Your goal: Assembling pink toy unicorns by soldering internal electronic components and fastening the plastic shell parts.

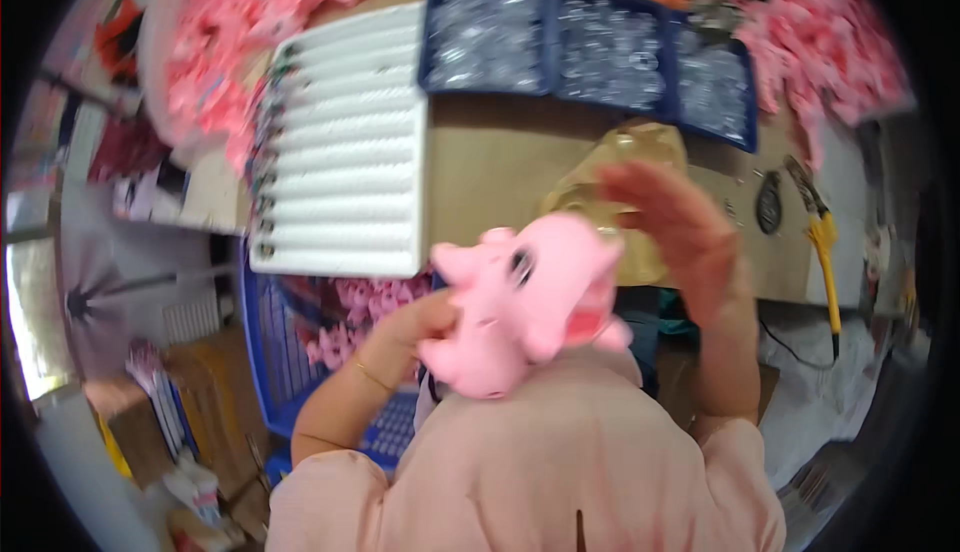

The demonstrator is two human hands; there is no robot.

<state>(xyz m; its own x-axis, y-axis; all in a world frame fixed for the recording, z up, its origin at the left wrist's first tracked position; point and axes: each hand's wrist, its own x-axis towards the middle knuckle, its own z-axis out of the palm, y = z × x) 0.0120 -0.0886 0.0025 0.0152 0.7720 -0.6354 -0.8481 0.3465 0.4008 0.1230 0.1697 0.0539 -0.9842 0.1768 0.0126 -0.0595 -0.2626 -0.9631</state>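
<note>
A pink plastic toy animal (pixel 520 302) with a black eye and an open mouth is held in front of my chest. My left hand (pixel 437 314) grips it from behind on its left side, and the toy hides most of those fingers. To the right of the toy, my right hand (pixel 690 237) is raised and blurred by motion. Its fingers stretch leftward with nothing visible in them. Beneath that hand, a crumpled yellowish bag (pixel 655 262) lies at the table's near edge, with what look like small clear pieces on it.
A white ridged tray (pixel 350 142) lies left on the table (pixel 490 162). Blue bins (pixel 548 42) of clear parts stand behind, between pink piles (pixel 270 12). At right are a yellow-handled corded tool (pixel 824 242) and a black oval object (pixel 769 202). A blue basket (pixel 262 352) holds pink toys.
</note>
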